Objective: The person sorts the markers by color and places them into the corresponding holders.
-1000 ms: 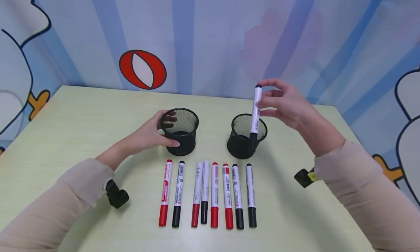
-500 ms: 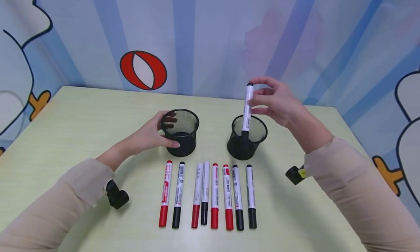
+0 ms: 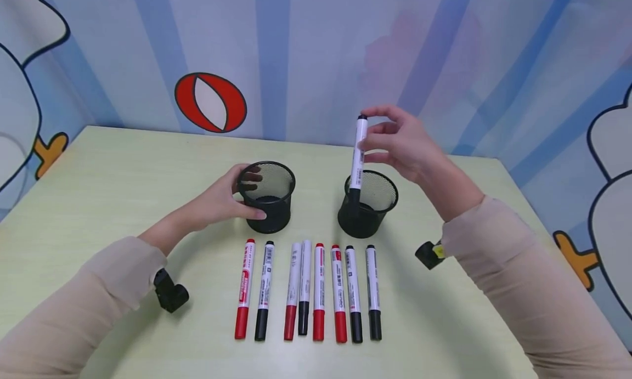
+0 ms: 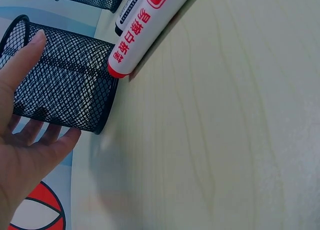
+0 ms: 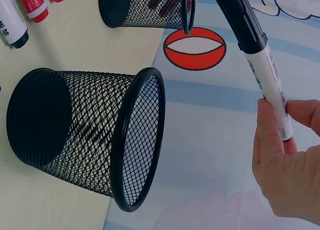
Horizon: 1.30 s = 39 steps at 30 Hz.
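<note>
My left hand [image 3: 212,203] grips a black mesh pen holder [image 3: 276,217] on the table, thumb on the near side and fingers round the back. My right hand [image 3: 407,146] pinches a white whiteboard marker [image 3: 359,151] near its upper end, black cap down. In the head view the cap overlaps the left rim of a second mesh pen holder [image 3: 362,222]. The right wrist view shows the marker [image 5: 270,79] apart from that holder [image 5: 95,125], beyond its mouth. Both holders stand upright, with no marker seen inside.
Several white markers with red or black caps lie in a row in front of the holders, among them a red one [image 3: 245,288] at the left end and a black one [image 3: 373,291] at the right. A patterned curtain [image 3: 321,61] hangs behind the table [image 3: 148,159].
My right hand has moved left with the marker, from over the right side of the right pen holder to over its left rim. My left hand keeps its grip.
</note>
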Each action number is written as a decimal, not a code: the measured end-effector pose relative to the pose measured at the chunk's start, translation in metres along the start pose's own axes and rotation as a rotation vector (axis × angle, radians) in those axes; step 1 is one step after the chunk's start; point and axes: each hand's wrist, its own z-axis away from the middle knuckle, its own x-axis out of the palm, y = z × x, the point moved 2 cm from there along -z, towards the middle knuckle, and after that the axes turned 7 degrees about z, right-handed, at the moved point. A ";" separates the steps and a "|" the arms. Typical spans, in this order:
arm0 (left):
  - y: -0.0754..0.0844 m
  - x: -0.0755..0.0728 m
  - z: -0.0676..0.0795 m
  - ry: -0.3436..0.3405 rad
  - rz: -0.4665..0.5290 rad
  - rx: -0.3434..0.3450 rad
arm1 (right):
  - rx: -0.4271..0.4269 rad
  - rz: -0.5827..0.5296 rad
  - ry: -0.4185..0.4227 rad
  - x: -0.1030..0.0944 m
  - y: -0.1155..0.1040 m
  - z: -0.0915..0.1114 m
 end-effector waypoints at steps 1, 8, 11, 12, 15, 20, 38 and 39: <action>0.000 0.000 0.000 -0.002 0.001 0.001 | -0.002 -0.002 0.000 0.001 0.000 -0.001; 0.001 0.001 -0.002 0.001 0.002 0.001 | -0.024 -0.054 -0.008 0.004 -0.003 -0.008; 0.000 0.001 -0.001 0.004 0.000 -0.009 | -0.025 -0.067 -0.008 0.006 -0.003 -0.009; 0.000 0.001 -0.001 0.004 -0.001 -0.011 | -0.027 -0.070 -0.007 0.007 -0.003 -0.010; 0.000 0.001 -0.001 0.003 -0.002 -0.008 | -0.033 -0.076 -0.006 0.009 -0.002 -0.012; 0.000 0.002 0.000 0.000 0.004 0.002 | -0.040 -0.087 0.007 0.014 -0.002 -0.016; -0.004 -0.002 0.003 0.008 -0.015 0.008 | -0.085 -0.092 0.015 0.034 -0.007 -0.029; -0.004 -0.001 0.002 0.009 -0.017 0.009 | -0.090 -0.095 0.014 0.035 -0.007 -0.029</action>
